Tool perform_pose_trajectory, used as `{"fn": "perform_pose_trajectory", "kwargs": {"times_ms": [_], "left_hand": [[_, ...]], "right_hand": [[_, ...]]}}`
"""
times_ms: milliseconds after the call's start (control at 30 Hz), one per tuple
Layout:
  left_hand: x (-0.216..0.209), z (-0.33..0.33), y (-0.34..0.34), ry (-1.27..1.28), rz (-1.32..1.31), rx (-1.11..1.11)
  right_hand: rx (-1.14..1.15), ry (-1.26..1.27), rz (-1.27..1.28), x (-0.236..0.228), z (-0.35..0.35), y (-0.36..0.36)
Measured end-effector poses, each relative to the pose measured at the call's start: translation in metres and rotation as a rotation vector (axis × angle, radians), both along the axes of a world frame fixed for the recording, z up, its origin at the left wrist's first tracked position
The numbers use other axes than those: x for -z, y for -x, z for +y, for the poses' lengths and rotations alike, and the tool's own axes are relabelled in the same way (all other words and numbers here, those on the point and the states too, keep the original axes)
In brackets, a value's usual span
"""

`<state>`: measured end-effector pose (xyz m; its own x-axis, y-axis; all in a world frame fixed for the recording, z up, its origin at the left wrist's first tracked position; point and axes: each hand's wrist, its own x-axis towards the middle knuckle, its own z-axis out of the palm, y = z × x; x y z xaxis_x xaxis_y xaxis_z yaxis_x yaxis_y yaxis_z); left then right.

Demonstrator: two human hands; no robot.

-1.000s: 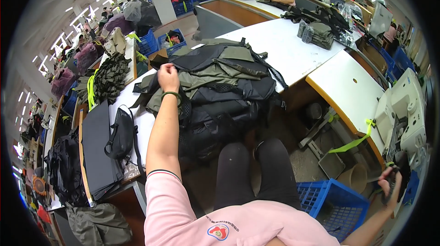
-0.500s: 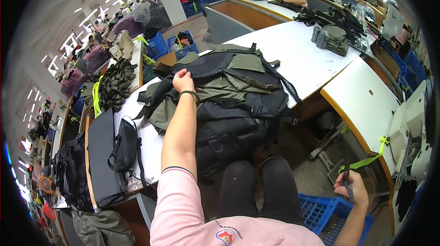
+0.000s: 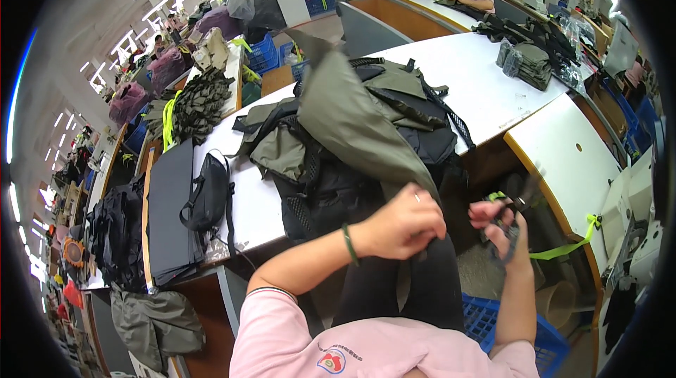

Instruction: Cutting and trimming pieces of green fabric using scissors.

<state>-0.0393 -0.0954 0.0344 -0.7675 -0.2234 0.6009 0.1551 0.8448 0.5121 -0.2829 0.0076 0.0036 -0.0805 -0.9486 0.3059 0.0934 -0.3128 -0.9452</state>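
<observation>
The left hand [image 3: 401, 223] pinches olive cloth [image 3: 357, 115] and the right hand [image 3: 503, 229] grips blurred scissors [image 3: 520, 203]; the cloth stretches over the black bag [image 3: 338, 202] on the white surface [image 3: 486, 72]. Swung too near, the scissors could nick the cloth.

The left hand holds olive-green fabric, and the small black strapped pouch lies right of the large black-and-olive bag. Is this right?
Not quite: the head view shows the black strapped pouch left of the large bag; the rest holds.
</observation>
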Motion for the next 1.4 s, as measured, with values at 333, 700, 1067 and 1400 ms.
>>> {"fn": "perform_pose_trajectory", "kwargs": {"times_ms": [333,700,1067,1400], "left_hand": [[0.101,0.090,0.024,-0.268,-0.174,0.284],[0.095,0.091,0.007,-0.475,-0.317,0.399],[0.042,-0.021,-0.017,0.159,0.048,-0.549],[-0.007,0.039,-0.031,0.406,0.201,-0.318]], "right_hand": [[0.104,-0.199,0.129,0.053,-0.128,-0.061],[0.638,-0.248,0.498,0.114,-0.178,-0.052],[0.038,-0.205,-0.306,-0.007,-0.051,-0.044],[0.031,-0.226,-0.369,-0.021,0.028,-0.044]]}}
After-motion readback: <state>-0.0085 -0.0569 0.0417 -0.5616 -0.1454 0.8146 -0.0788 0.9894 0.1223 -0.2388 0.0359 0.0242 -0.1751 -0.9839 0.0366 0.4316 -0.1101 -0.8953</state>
